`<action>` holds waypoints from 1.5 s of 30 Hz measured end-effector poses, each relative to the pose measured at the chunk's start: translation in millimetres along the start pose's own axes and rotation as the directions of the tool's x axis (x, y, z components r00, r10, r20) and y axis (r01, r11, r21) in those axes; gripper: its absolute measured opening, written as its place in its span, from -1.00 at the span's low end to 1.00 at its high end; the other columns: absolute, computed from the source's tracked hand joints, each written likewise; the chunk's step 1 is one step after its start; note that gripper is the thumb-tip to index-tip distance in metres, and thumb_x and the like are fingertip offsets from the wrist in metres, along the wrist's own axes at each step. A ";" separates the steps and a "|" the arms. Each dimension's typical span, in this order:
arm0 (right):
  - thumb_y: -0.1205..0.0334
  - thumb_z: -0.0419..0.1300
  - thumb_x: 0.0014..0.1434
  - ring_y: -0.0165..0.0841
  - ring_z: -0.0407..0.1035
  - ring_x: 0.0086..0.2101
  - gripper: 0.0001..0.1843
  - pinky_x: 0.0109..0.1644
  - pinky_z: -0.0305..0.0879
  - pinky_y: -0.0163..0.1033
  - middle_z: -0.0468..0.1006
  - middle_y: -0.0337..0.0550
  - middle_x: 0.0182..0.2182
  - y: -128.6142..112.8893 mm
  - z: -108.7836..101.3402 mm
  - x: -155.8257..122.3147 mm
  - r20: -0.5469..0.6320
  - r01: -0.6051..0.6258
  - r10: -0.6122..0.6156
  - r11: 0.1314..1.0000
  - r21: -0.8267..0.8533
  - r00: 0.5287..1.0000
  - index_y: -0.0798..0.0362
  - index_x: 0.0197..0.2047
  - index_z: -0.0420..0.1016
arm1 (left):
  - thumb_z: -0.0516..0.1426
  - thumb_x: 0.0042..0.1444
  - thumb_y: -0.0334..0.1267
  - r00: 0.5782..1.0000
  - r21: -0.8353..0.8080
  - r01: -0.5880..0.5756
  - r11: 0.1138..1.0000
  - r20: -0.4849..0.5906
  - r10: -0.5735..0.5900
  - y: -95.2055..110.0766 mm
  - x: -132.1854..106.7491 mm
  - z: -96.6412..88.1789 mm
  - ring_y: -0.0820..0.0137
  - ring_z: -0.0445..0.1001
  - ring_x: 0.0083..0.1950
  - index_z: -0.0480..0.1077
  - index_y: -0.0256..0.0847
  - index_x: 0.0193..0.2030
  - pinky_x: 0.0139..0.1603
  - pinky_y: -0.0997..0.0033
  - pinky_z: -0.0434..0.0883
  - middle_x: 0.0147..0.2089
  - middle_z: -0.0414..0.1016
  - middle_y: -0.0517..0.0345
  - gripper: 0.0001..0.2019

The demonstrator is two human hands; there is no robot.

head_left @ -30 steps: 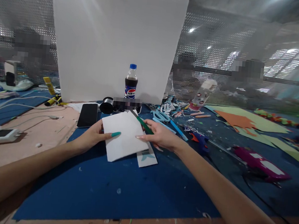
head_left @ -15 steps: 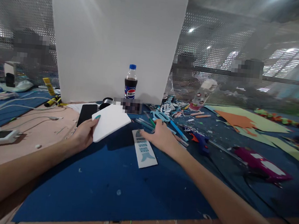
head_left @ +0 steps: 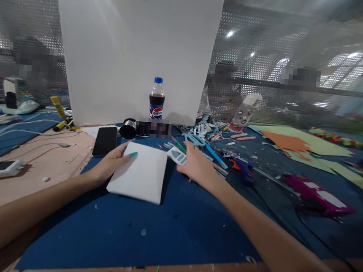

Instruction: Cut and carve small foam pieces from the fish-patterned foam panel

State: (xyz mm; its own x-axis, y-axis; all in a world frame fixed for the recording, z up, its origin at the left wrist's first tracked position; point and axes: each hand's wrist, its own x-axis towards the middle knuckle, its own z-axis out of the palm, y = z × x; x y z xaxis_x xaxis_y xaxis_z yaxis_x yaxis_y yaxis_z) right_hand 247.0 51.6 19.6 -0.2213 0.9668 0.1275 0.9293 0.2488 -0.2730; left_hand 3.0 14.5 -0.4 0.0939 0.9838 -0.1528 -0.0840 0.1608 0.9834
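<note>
Left hand (head_left: 114, 162) gripped white paper (head_left: 143, 174) just left of center, visible face blank. Right hand (head_left: 197, 165) held card (head_left: 176, 156) mid-frame, already patterned.

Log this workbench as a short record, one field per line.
Left hand: the left hand grips the white square sheet by its left side, thumb on top
Right hand: the right hand holds the printed card, covering part of it
Surface: blue mat
Back: cola bottle upright before a white panel
Left of sheet: dark phone
Beyond right hand: light-blue scissors
Far right: magenta device, orange paper
Unclear: whether the right hand touches the green stick
</note>
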 end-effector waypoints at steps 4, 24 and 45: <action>-0.02 0.20 -0.09 -0.07 0.29 -0.17 -0.25 -0.32 0.18 -0.19 0.25 0.23 -0.02 2.2 -4.2 4.4 -0.151 0.023 -0.009 0.996 0.091 0.989 0.20 0.10 0.14 | 0.13 0.08 -0.26 0.983 0.119 0.006 0.993 0.184 -0.028 -0.9 -4.6 -0.4 0.34 0.50 -0.41 -0.04 -0.12 0.25 -0.48 0.46 0.39 -0.27 0.52 0.10 -0.38; -0.03 0.02 0.14 -0.34 0.29 -0.49 -0.68 -0.49 0.13 -0.29 0.36 -0.08 -0.43 -20.7 7.2 -10.4 -0.164 0.096 -0.028 0.902 0.420 0.986 0.08 -0.33 0.26 | 0.12 0.09 -0.22 0.966 0.105 -0.084 0.991 0.253 0.055 -0.8 -1.5 0.1 0.33 0.48 -0.34 0.09 -0.07 0.17 -0.40 0.42 0.39 -0.21 0.50 0.11 -0.50; -0.04 0.14 0.05 -0.55 0.08 -0.80 -0.68 -0.78 -0.03 -0.42 0.23 -0.42 -0.71 -25.5 28.8 -8.9 0.134 -0.074 -0.091 0.483 0.872 0.987 0.03 -0.36 0.20 | -0.12 0.15 -0.24 0.897 0.894 -0.367 0.259 0.266 0.355 -11.2 14.2 -22.9 0.45 0.17 -0.51 0.02 -0.19 -0.55 -0.48 0.46 0.03 -0.57 0.12 0.28 -0.75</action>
State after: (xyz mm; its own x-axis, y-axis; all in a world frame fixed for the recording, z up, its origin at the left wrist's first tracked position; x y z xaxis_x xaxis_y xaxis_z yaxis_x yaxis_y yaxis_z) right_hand 216.8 38.3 -2.1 -0.3428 0.9391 0.0231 0.2076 0.0997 -0.9731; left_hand -17.4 28.6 -15.8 0.3178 0.9179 0.2377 0.8303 -0.3905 0.3977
